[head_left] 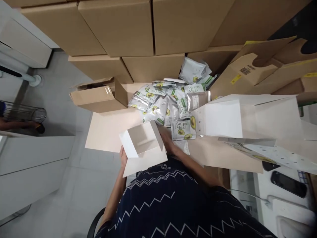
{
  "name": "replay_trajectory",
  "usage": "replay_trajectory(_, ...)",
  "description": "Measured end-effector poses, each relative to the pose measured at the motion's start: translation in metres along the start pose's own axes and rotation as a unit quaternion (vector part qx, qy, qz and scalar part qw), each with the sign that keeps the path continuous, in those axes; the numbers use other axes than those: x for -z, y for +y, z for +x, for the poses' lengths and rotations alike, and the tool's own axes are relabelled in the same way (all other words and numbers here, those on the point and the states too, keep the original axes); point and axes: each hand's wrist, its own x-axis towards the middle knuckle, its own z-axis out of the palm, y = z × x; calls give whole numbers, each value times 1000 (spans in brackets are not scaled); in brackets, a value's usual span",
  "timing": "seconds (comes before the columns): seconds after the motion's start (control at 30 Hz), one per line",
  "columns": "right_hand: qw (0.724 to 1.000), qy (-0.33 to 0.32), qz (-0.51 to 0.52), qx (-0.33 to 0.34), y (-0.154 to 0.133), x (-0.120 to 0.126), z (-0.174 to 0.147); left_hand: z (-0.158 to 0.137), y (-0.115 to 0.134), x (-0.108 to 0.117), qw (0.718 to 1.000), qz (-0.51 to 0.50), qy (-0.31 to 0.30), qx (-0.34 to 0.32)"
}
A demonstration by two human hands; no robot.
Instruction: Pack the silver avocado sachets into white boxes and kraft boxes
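Observation:
An empty white carton box (145, 138) with its lid flap hanging toward me is held in front of my body, tilted. My left hand (123, 156) grips its left side, the fingers partly hidden behind the wall. Against its right side is my right hand (167, 141), its fingertips out of sight behind the box, close to the pouches. Just beyond lies a heap of silver pouches (155, 110) printed with avocados and "Su-per Meal". One such pouch (182, 129) lies flat to the right of my right hand.
Open white boxes (262, 115) stand at the right of the table (106, 132). A small open brown carton (95, 100) sits at the left. Large cardboard boxes (119, 29) are stacked behind. A black phone-like device (288, 183) lies lower right. Another person's hand (32, 125) shows at far left.

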Motion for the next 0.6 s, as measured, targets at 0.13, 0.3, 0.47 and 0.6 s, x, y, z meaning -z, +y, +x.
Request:
replay_trajectory(0.13, 991, 38, -126, 32, -9, 14, 9, 27, -7, 17, 1000, -5, 14, 6)
replay_trajectory(0.3, 973, 165, -123, 104, -94, 13, 93, 126, 26, 48, 989, -68, 103, -82)
replay_trajectory(0.47, 983, -27, -160, 84, -150, -50, 229, 255, 78, 73, 983, -60, 166, -53)
replay_trajectory(0.6, 974, -95, -204, 20, -136, -103, 302, 313, 107, 69, 990, -8, 136, -38)
